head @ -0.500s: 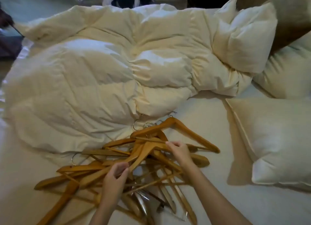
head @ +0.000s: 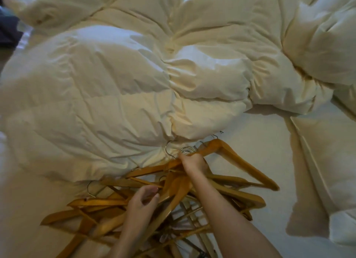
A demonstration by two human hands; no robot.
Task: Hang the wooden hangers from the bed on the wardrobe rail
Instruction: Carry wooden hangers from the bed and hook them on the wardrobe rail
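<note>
A tangled pile of several wooden hangers (head: 107, 203) with metal hooks lies on the white bed sheet (head: 260, 142) at the lower middle. My right hand (head: 193, 162) grips the neck of the top hanger (head: 240, 165) at the far edge of the pile, just below its metal hook. My left hand (head: 143, 200) is over the middle of the pile, fingers curled and pinching a wooden hanger arm. The wardrobe rail is out of view.
A bulky cream duvet (head: 115, 84) fills the bed beyond the pile, touching the hanger hooks. Pillows (head: 327, 151) lie at the right. A dark object (head: 7, 30) shows at the far left edge.
My right hand has moved away from me to the neck of the top hanger. My left hand shifted slightly forward on the pile. The camera has come closer to the bed.
</note>
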